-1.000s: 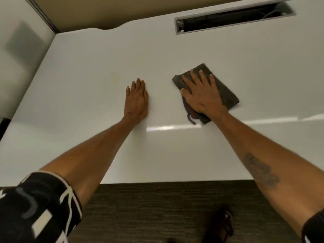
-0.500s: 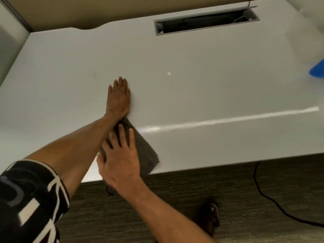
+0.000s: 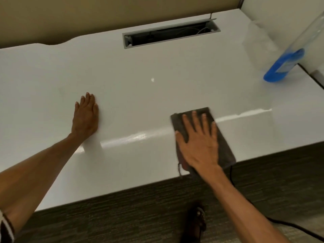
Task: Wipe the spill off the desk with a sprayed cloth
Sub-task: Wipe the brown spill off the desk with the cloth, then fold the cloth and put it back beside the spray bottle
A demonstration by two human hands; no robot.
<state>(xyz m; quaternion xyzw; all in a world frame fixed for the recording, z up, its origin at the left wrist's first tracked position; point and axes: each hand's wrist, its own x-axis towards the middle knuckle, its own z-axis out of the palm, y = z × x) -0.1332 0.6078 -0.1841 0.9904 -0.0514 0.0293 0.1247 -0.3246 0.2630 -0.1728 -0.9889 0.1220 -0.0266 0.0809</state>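
On glossy white desk [image 3: 157,102], right hand [image 3: 199,146] presses folded grey cloth [image 3: 224,148], fingers spread; left hand [image 3: 85,116] flat, empty.

A folded grey cloth [image 3: 222,137] is pressed flat on the white desk [image 3: 157,67] near its front edge by the right hand [image 3: 199,144], fingers spread. The left hand [image 3: 85,116] is laid palm-down on the desk, well apart. A blurred spray bottle with a blue trigger [image 3: 284,65] is seen at far right, beyond a cable slot [image 3: 170,34].
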